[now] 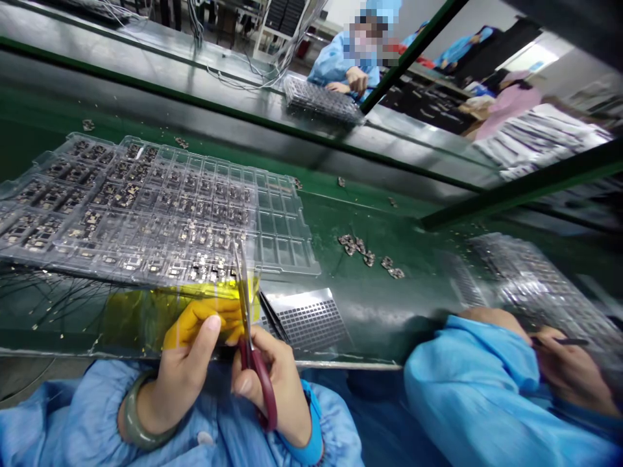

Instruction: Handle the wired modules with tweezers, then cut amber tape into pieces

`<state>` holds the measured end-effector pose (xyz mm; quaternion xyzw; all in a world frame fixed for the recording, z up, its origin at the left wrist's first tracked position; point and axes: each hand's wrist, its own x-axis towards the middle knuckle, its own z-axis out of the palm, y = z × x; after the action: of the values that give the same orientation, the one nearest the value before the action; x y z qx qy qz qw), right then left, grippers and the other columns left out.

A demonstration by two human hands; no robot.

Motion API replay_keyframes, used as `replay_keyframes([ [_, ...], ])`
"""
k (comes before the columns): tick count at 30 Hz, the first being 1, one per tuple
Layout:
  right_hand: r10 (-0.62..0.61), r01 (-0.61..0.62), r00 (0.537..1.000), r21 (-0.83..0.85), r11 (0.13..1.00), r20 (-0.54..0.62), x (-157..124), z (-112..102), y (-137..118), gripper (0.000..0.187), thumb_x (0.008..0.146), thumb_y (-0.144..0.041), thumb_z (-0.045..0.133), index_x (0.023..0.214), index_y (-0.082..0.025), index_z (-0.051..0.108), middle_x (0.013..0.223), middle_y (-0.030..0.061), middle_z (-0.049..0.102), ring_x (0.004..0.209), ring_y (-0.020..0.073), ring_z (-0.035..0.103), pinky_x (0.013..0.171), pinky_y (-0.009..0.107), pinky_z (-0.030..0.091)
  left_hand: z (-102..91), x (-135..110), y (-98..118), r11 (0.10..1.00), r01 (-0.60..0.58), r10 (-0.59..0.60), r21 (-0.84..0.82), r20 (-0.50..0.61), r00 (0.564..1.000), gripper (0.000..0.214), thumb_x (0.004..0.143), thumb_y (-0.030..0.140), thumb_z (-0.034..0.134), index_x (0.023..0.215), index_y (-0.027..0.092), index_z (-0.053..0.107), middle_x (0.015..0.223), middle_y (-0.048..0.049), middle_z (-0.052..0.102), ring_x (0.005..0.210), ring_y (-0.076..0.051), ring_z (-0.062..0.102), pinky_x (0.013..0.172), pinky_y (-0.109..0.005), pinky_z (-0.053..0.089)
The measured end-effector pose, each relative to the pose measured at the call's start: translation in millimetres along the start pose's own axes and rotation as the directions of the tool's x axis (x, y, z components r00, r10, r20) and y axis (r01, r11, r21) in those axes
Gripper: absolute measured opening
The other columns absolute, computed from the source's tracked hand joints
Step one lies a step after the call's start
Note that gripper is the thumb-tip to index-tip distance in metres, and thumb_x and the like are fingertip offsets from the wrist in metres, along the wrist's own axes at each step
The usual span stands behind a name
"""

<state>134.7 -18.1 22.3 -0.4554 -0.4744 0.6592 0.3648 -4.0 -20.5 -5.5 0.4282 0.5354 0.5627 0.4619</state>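
My left hand (187, 363) pinches a sheet of yellow see-through film (134, 318) near the bench's front edge. The fingers behind the film show through it, and the thumb lies in front. Beside it, my right hand (280, 373) grips scissors (263, 383) with dark red handles. Their blades point up and away, slightly parted, at the film's right end. Just beyond the film lie clear plastic trays (287, 230) with small circuit boards in many pockets; pockets at the right end hold none. A sheet with rows of small dark rectangles (311, 321) lies right of the scissors.
Several small metal parts (360, 246) lie on the green bench. Thin black wires (53, 298) spread at the left. A co-worker's blue sleeve (467, 363) and hands are close on the right, by another tray (540, 279). A green frame bar (525, 185) crosses the right side.
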Motion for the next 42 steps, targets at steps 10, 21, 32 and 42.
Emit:
replay_keyframes([
  [10,0.019,-0.019,1.000,-0.006,1.000,-0.025,-1.0,-1.0,-1.0,0.070,0.057,-0.074,0.076,0.088,-0.013,0.064,0.052,-0.0048,0.052,0.044,0.0079,0.038,0.042,0.022,0.029,1.5,-1.0,0.4,0.999,0.017,-0.016,-0.042,0.012,1.000,0.021,0.094,0.035,0.055,0.094,0.020,0.070,0.103,-0.0067,0.074,0.096,-0.021,0.069,0.093,-0.034,0.054],
  [21,0.005,-0.005,1.000,0.008,1.000,-0.001,-1.8,-2.7,3.1,0.071,0.057,-0.074,0.076,0.092,-0.014,0.064,0.054,-0.0043,0.054,0.046,0.0093,0.044,0.046,0.023,0.033,-0.5,-0.8,-2.3,0.999,-0.023,0.023,-0.035,0.006,1.000,0.022,0.093,0.038,0.055,0.092,0.021,0.069,0.091,-0.0052,0.072,0.088,-0.020,0.067,0.085,-0.031,0.053],
  [32,-0.005,0.014,0.986,-0.055,0.998,0.166,-2.7,-9.3,-2.0,0.078,0.063,-0.081,0.065,0.102,-0.014,0.057,0.063,0.0011,0.060,0.054,0.0137,0.052,0.055,0.025,0.041,-10.7,-3.2,2.4,0.995,0.022,-0.024,-0.093,-0.020,1.000,0.038,0.094,0.047,0.049,0.066,0.021,0.056,0.061,-0.0007,0.051,0.057,-0.016,0.050,0.058,-0.029,0.045],
  [42,-0.032,0.139,0.953,-0.342,0.929,0.300,-12.7,-16.4,1.2,0.083,0.065,-0.090,0.050,0.104,-0.016,0.056,0.068,0.0050,0.066,0.061,0.0181,0.058,0.063,0.029,0.047,-1.7,15.6,-0.4,0.984,-0.051,0.030,-0.169,-0.125,0.992,0.026,0.096,0.040,0.052,0.080,0.020,0.057,0.065,0.0020,0.054,0.058,-0.012,0.050,0.057,-0.025,0.041],
])
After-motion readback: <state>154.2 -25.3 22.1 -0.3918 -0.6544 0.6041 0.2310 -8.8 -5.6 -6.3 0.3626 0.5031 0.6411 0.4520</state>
